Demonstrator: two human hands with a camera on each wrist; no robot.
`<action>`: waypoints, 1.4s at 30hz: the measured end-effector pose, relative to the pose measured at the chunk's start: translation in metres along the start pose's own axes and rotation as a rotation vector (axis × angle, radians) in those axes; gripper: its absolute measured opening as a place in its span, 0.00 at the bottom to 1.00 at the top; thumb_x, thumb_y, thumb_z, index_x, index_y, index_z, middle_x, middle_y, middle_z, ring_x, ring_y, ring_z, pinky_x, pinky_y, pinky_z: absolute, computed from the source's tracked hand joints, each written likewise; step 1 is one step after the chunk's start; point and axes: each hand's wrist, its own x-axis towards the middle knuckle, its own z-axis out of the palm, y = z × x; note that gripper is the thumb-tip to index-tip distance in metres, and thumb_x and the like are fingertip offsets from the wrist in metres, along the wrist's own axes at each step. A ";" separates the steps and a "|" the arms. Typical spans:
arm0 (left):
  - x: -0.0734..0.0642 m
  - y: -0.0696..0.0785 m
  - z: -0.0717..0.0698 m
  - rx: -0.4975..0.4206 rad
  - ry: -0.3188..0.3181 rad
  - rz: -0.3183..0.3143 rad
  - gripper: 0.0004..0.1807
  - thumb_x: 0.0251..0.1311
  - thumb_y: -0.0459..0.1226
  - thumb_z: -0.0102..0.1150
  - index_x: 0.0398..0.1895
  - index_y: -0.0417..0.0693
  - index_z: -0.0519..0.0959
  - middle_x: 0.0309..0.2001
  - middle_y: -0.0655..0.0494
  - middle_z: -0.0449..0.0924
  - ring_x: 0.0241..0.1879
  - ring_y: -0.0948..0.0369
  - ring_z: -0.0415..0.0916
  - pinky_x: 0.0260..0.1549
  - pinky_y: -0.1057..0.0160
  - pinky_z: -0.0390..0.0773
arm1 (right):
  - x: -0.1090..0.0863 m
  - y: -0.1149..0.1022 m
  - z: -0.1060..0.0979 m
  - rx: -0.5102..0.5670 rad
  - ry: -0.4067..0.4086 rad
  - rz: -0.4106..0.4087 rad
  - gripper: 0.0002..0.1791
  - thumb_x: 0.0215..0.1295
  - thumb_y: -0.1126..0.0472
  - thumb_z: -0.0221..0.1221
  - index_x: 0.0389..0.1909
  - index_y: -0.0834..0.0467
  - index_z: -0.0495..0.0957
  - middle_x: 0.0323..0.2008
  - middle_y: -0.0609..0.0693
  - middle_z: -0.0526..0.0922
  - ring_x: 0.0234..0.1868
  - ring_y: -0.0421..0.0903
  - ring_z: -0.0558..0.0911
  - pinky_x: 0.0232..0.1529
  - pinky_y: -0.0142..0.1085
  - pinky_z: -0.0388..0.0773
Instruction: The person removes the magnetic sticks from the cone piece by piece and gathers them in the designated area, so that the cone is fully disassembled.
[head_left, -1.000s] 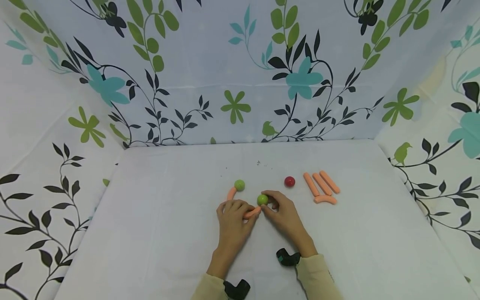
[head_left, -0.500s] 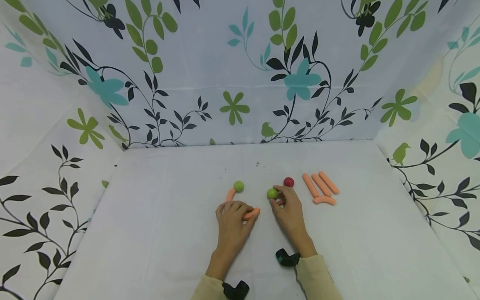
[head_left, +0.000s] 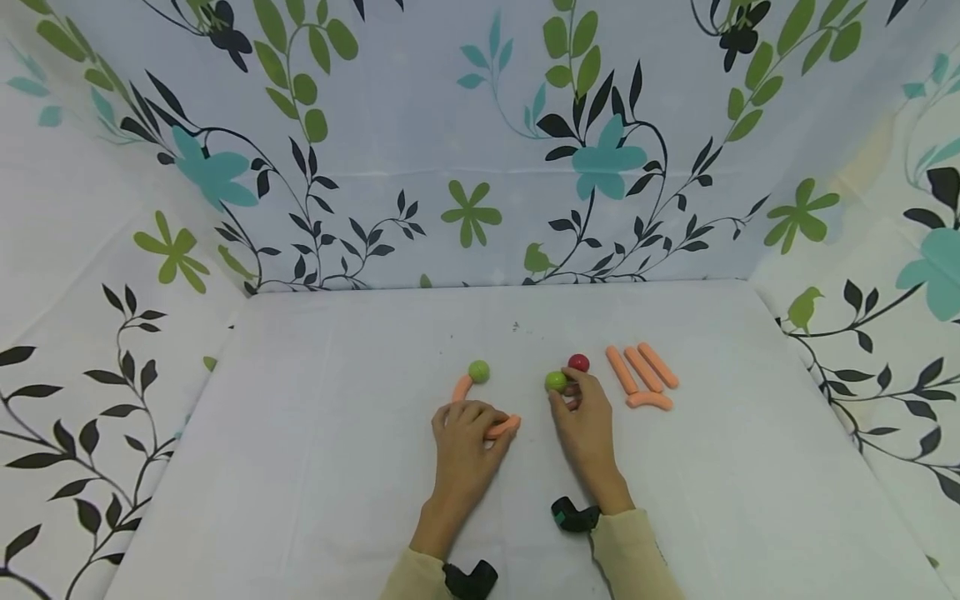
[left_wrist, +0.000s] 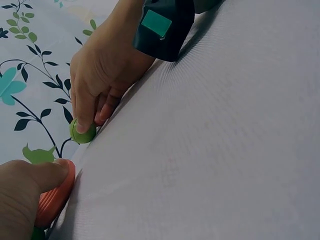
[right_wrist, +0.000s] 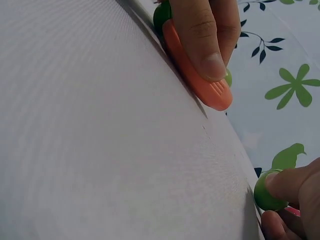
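Observation:
My left hand [head_left: 468,442] holds a curved orange rod [head_left: 501,427] with ridges low on the table. In the right wrist view a green ball [right_wrist: 161,17] sits at the rod's near-hand end, hidden by the hand from above. A second orange rod [head_left: 462,388] runs out past the left fingers to another green ball [head_left: 479,372]. Between thumb and fingers, my right hand [head_left: 585,417] pinches a green ball [head_left: 556,382], also seen in the left wrist view. Just behind those fingers lies a red ball [head_left: 578,362].
To the right of the red ball lie three straight orange rods [head_left: 641,367] slanting side by side, with a curved orange rod [head_left: 649,401] in front of them. A white cloth [head_left: 337,467] covers the table, and a patterned curtain [head_left: 405,150] hangs behind its far edge.
My right hand, pinching the green ball, has moved right and away from the curved rod's end to beside the red ball. My left hand has stayed in place on its rod.

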 end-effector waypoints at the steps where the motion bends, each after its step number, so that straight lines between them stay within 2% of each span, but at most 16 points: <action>1: 0.000 0.000 0.000 -0.007 -0.005 0.004 0.09 0.59 0.49 0.75 0.37 0.59 0.88 0.40 0.64 0.86 0.52 0.57 0.78 0.66 0.40 0.62 | 0.000 0.000 0.000 -0.003 -0.001 0.008 0.24 0.68 0.64 0.67 0.64 0.61 0.78 0.48 0.57 0.83 0.41 0.48 0.82 0.42 0.33 0.79; 9: -0.003 -0.005 -0.005 -0.042 -0.068 0.017 0.07 0.62 0.50 0.73 0.36 0.62 0.88 0.41 0.66 0.85 0.53 0.59 0.77 0.67 0.42 0.61 | -0.005 -0.001 0.000 0.016 -0.008 0.017 0.25 0.68 0.63 0.67 0.64 0.62 0.77 0.48 0.58 0.82 0.42 0.49 0.82 0.42 0.33 0.79; 18: -0.003 -0.010 -0.006 -0.061 -0.041 0.078 0.07 0.58 0.48 0.77 0.35 0.62 0.87 0.42 0.67 0.85 0.54 0.59 0.76 0.64 0.41 0.62 | -0.004 -0.002 -0.001 0.019 -0.002 0.019 0.24 0.68 0.63 0.67 0.64 0.62 0.77 0.49 0.58 0.83 0.43 0.49 0.82 0.43 0.34 0.79; 26: 0.004 -0.017 -0.008 -0.079 -0.089 0.141 0.08 0.59 0.51 0.75 0.34 0.62 0.87 0.48 0.63 0.82 0.63 0.51 0.72 0.65 0.40 0.62 | 0.000 -0.001 -0.004 0.066 0.064 0.025 0.21 0.68 0.63 0.67 0.60 0.61 0.79 0.49 0.57 0.84 0.43 0.49 0.84 0.44 0.32 0.79; 30: 0.003 -0.021 -0.011 -0.086 -0.139 0.144 0.09 0.60 0.54 0.74 0.32 0.64 0.86 0.50 0.64 0.82 0.63 0.53 0.71 0.66 0.39 0.64 | -0.001 0.002 -0.004 0.109 0.102 -0.015 0.19 0.68 0.66 0.67 0.59 0.60 0.80 0.51 0.56 0.85 0.45 0.48 0.83 0.45 0.26 0.77; 33: 0.003 -0.024 -0.016 -0.117 -0.180 0.135 0.09 0.59 0.54 0.74 0.31 0.65 0.86 0.52 0.64 0.81 0.65 0.55 0.67 0.67 0.40 0.65 | -0.002 0.002 -0.004 0.171 0.097 -0.089 0.18 0.68 0.68 0.66 0.58 0.60 0.81 0.52 0.56 0.85 0.48 0.47 0.83 0.47 0.22 0.76; 37: 0.004 -0.028 -0.022 -0.156 -0.227 0.120 0.08 0.60 0.54 0.74 0.30 0.67 0.85 0.55 0.62 0.80 0.69 0.54 0.63 0.70 0.42 0.62 | -0.001 -0.005 -0.005 0.244 0.055 -0.183 0.16 0.69 0.68 0.65 0.57 0.60 0.82 0.51 0.56 0.86 0.49 0.48 0.82 0.49 0.21 0.77; 42: 0.005 -0.031 -0.023 -0.165 -0.235 0.113 0.07 0.61 0.54 0.72 0.34 0.68 0.86 0.60 0.61 0.78 0.72 0.53 0.61 0.71 0.41 0.63 | -0.003 -0.011 -0.002 0.266 -0.019 -0.210 0.16 0.68 0.69 0.66 0.56 0.59 0.82 0.49 0.56 0.87 0.47 0.50 0.83 0.48 0.23 0.79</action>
